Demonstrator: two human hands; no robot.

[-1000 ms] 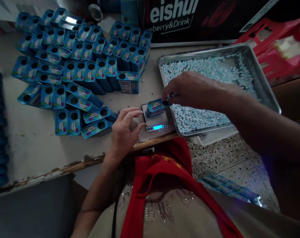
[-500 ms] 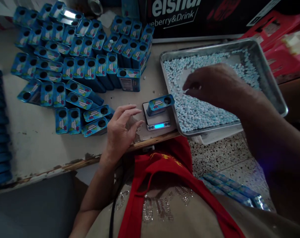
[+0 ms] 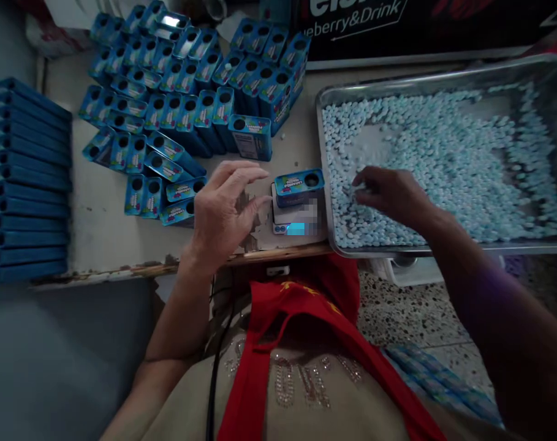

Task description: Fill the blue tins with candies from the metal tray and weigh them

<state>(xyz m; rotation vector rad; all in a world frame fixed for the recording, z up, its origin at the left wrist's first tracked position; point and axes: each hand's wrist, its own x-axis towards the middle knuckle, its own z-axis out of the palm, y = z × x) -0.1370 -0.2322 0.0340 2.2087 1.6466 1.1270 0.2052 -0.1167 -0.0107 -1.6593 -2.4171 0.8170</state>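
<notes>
A blue tin (image 3: 299, 187) with a round hole in its top lies on a small scale (image 3: 294, 214) with a lit display. Just left of the scale hovers my left hand (image 3: 227, 211), thumb and fingers apart, holding nothing. My right hand (image 3: 391, 193) is low over the left part of a metal tray (image 3: 324, 153) of pale blue and white candies (image 3: 453, 165). Its fingertips are pinched together at the candies; what they hold, if anything, is too small to make out.
Many upright blue tins (image 3: 189, 113) crowd the left of the table (image 3: 108, 239). A stack of blue tins (image 3: 25, 184) stands at the far left. A black box (image 3: 374, 30) is behind the tray. The table's worn wooden edge (image 3: 278, 252) runs nearest my body.
The view has shifted, showing more of the tray and the left stack. My right hand has moved down towards the tray's near side. My left hand stays beside the scale, fingers spread wider.
</notes>
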